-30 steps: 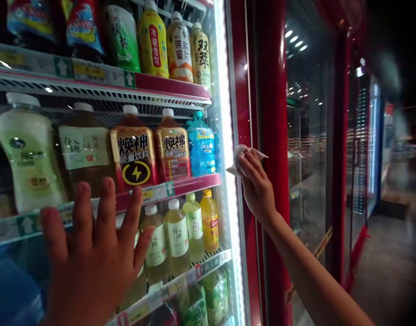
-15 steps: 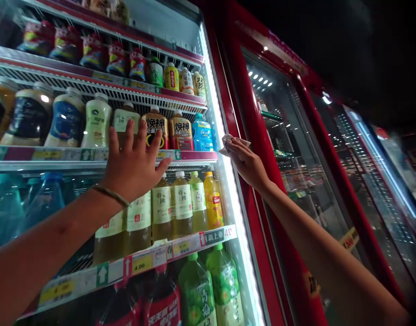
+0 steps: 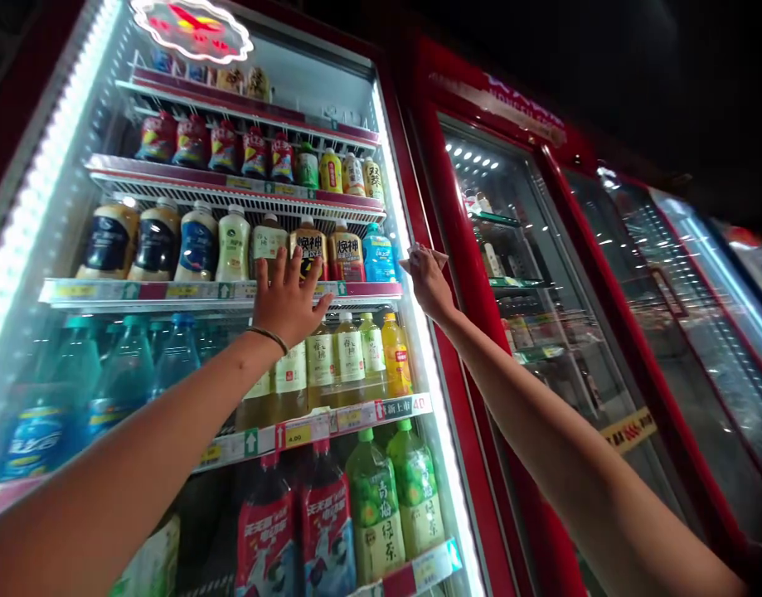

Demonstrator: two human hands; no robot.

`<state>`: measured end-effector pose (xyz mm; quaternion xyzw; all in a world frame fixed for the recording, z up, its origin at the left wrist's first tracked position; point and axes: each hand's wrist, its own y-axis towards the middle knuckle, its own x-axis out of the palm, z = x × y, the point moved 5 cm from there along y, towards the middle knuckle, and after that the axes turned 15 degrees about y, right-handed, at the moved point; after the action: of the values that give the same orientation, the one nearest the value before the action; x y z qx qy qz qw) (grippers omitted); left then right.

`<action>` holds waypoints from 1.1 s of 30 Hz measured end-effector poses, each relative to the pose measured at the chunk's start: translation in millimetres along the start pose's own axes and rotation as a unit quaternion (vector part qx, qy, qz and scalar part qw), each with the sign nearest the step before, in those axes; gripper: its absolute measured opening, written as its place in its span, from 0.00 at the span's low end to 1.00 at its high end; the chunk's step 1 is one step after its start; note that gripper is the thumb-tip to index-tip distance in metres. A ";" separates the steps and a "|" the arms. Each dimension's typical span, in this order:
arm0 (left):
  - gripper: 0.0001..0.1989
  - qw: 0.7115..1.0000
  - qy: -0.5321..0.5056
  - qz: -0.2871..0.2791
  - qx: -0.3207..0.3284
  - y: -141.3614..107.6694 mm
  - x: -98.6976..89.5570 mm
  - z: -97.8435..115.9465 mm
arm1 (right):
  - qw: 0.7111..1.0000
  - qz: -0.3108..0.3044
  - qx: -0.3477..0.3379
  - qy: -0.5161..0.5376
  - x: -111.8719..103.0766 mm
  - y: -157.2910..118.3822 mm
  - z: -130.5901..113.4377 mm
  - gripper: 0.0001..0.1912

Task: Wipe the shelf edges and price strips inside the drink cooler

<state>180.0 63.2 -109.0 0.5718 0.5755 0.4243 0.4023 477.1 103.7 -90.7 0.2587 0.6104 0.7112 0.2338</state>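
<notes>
My left hand lies spread against the glass door of a lit drinks fridge, palm forward and fingers apart. A thin band circles that wrist. My right hand is closed on a pale folded cloth, which may be a paper wipe, at the right edge of the door beside the light strip. Parts of the cloth stick out around the fingers. Behind the glass, bottles with dark labels and a blue bottle stand on the shelf near my hands.
Shelves of bottled drinks fill the fridge, including green tea bottles low down and pouches higher up. A red frame divides it from a second glass-door cooler on the right. More coolers recede further right.
The view has widened and shifted, so the whole fridge top and left light strip now show. My right hand's fingers have curled in more around the cloth. My left hand stays spread.
</notes>
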 end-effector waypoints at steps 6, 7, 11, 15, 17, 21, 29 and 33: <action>0.31 0.996 0.018 -0.015 0.091 8.7 -10.5 -32.9 | 0.994 -0.092 -0.064 -0.010 13.0 -2.3 -9.4 0.24; 0.29 0.994 0.015 -0.015 0.110 9.8 -10.5 -38.8 | 0.995 -0.077 -0.053 -0.017 12.5 -1.3 -9.4 0.24; 0.27 0.993 0.002 0.006 0.121 11.2 -8.3 -53.7 | 0.999 -0.020 -0.007 -0.029 17.4 8.4 -16.8 0.26; 0.27 0.993 -0.007 0.031 0.116 8.2 -6.3 -51.4 | 0.988 -0.130 -0.082 -0.016 28.5 7.0 -31.4 0.26; 0.26 0.993 -0.009 0.045 0.110 6.9 -6.9 -50.1 | 0.989 -0.127 -0.077 -0.024 24.8 8.1 -29.1 0.26; 0.26 0.995 -0.003 0.062 0.084 6.1 -9.0 -51.6 | 0.997 -0.057 -0.024 -0.043 25.0 12.9 -29.9 0.27; 0.26 0.996 0.008 0.037 0.078 6.0 -7.4 -53.2 | 0.991 -0.114 -0.065 -0.036 48.2 -0.3 -64.5 0.27; 0.26 0.997 0.006 0.034 0.075 5.8 -8.0 -53.3 | 0.995 -0.083 -0.047 -0.034 62.0 5.8 -75.5 0.26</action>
<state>131.5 53.5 -86.8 0.6171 0.5887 0.3962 0.3401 380.8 86.6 -89.0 0.2196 0.5874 0.7082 0.3243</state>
